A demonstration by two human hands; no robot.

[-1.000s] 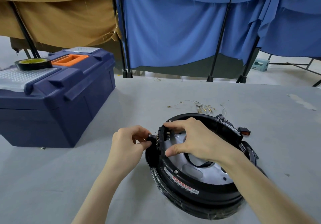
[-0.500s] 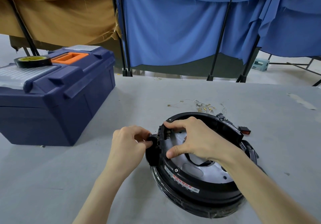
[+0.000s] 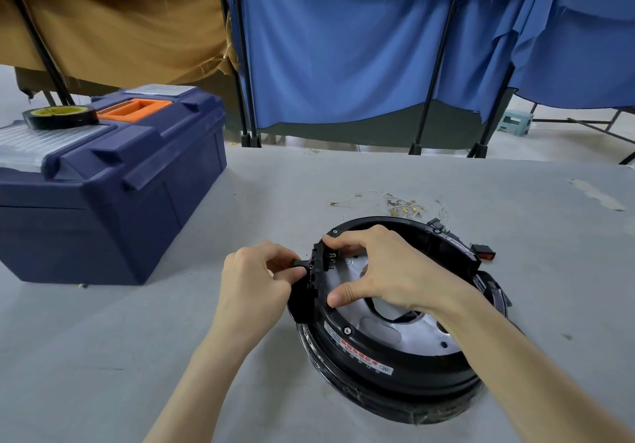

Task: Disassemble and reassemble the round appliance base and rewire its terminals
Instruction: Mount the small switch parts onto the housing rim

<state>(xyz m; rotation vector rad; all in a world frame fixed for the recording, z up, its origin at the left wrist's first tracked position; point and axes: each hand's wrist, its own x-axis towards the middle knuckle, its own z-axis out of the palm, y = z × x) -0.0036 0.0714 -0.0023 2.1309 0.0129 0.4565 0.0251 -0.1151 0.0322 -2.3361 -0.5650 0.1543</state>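
The round appliance base [image 3: 395, 367] lies open side up on the table [image 3: 137, 356], lower right of centre, under the right hand [image 3: 395, 271]. That hand's spread thumb and fingers grip the black terminal block [image 3: 314, 271] on the base's left rim, whose long axis runs up-down in the frame. From the left, the left hand [image 3: 254, 281] pinches a small black plug [image 3: 299, 263] against the block.

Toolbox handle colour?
Orange handle on the navy-blue toolbox, clearest in the head view.
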